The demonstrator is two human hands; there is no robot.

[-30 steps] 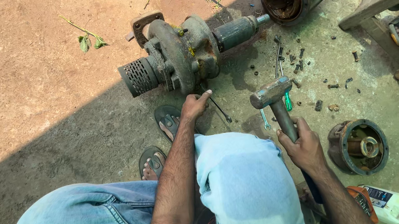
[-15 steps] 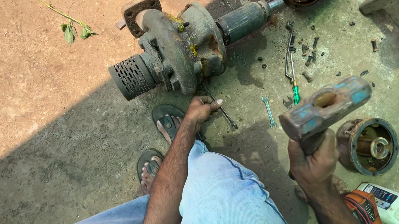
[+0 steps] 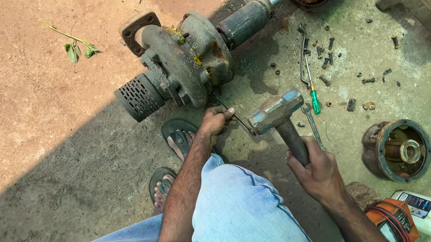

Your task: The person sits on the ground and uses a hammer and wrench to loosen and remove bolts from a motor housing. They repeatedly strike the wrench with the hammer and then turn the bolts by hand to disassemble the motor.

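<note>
Hammer: steel head, likely heavy, stiff; right hand clenched around lower handle. Thin metal rod: rigid, light; left hand pinching it beside the pump.

A worn grey hammer is hanging head-up, its dark handle slanting down-right. A thin dark rod, possibly a chisel, is slanting toward the rusty green-grey pump, which is lying on its side.
</note>
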